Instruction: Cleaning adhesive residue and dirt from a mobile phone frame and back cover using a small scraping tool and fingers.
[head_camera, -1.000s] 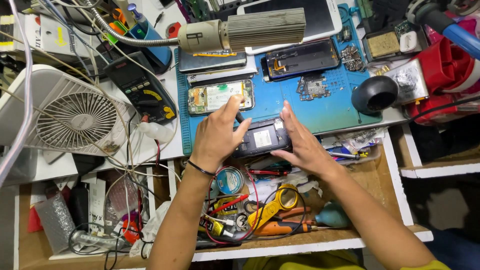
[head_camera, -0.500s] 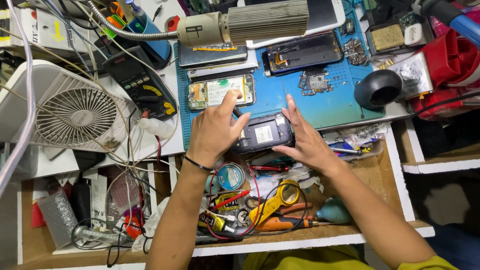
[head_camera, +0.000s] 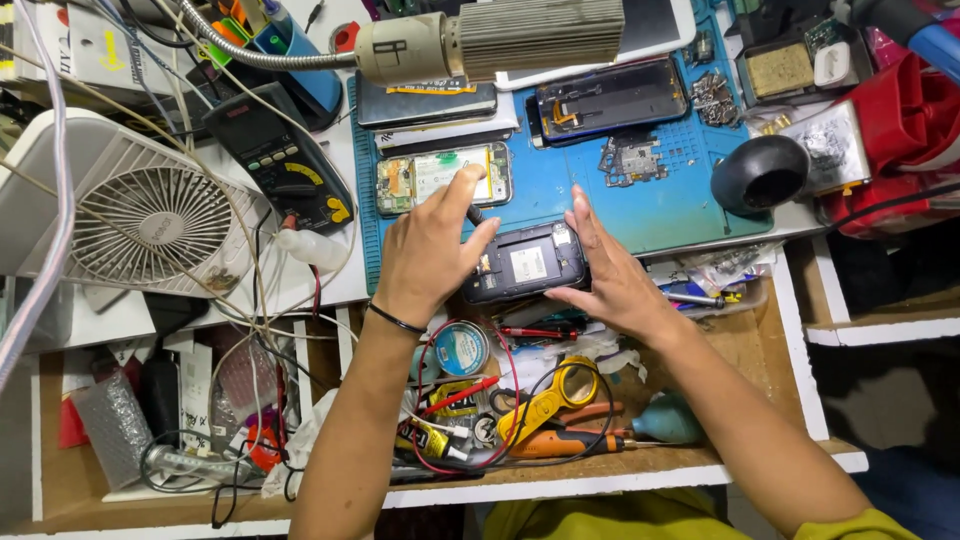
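cluttered and crowded, your bench (head_camera: 330, 290) carries a blue work mat (head_camera: 650, 200) at its middle, with a white desk fan (head_camera: 150, 215) and a black multimeter (head_camera: 285, 165) off to the left. an opened dark phone (head_camera: 527, 262) lies at the mat's near edge, its back off and insides showing. your left hand (head_camera: 432, 250) pinches a thin dark tool (head_camera: 472, 212) between thumb and fingers, the tip at the phone's upper left corner. your right hand (head_camera: 607, 275) is open and flat, fingers straight, pressed against the phone's right side, gripping nothing. farther up the mat lie another opened phone (head_camera: 443, 176) with a green board and a dark phone frame (head_camera: 610, 98). below your wrists, a drawer holds yellow-handled pliers (head_camera: 548, 398) and a blue-labelled solder spool (head_camera: 462, 348) among red and black wires.
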